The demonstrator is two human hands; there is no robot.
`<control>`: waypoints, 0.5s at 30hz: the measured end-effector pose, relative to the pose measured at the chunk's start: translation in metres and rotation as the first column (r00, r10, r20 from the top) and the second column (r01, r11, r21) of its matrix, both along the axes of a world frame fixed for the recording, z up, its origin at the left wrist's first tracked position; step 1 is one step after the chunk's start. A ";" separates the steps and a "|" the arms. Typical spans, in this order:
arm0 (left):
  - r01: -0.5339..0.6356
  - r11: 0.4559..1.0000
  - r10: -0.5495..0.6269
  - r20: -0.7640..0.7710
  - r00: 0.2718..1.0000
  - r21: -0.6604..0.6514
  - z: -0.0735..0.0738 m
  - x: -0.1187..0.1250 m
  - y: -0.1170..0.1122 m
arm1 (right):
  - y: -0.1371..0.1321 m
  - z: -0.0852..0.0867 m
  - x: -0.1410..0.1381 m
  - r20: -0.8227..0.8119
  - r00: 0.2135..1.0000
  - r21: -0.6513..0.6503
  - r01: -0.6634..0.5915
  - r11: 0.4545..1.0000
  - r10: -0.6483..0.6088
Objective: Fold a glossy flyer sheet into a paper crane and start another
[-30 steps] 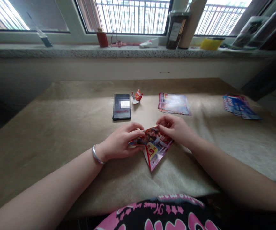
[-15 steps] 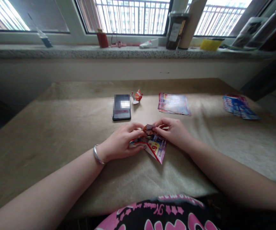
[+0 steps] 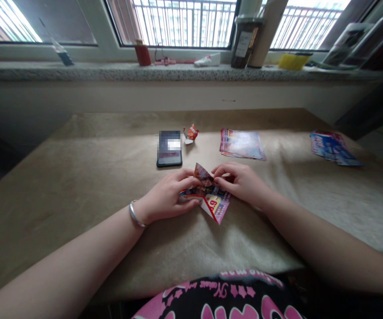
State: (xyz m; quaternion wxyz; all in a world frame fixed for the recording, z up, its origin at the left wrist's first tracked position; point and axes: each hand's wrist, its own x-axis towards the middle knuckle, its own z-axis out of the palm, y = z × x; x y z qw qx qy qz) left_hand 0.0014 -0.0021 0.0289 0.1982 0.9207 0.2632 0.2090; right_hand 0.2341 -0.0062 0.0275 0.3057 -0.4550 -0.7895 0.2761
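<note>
A folded printed flyer (image 3: 216,203) is sitting on the near side of the smartphone (image 3: 169,158), offset to its right, between both hands. The left hand (image 3: 173,193), directly on the near side of the smartphone, is gripping the flyer's left portion, thumb below and fingers above. The right hand (image 3: 241,182), to the near right of the smartphone, is pinching the flyer's upper right part between thumb and fingers. One pointed flap is standing up between the two sets of fingers. A small red-and-white folded paper piece (image 3: 191,134) is resting just right of the smartphone. A stack of printed sheets (image 3: 242,144) is lying farther right; overlapping blue leaflets (image 3: 334,148) are lying well right of the smartphone. The desk (image 3: 94,150) is supporting the smartphone, stack and leaflets.
</note>
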 end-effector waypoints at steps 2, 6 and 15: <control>0.003 1.000 -0.003 0.004 1.000 -0.001 0.000 0.000 0.000 | 0.001 0.003 0.003 0.057 0.998 0.027 -0.044 0.999 0.042; 0.002 1.000 -0.002 0.008 1.000 -0.003 0.000 0.000 0.000 | 0.006 0.012 0.016 0.205 0.946 0.047 -0.266 0.963 0.251; -0.013 0.999 0.014 0.033 0.999 -0.033 0.000 0.000 0.000 | 0.014 0.019 0.035 0.186 0.864 -0.115 -0.453 0.884 0.468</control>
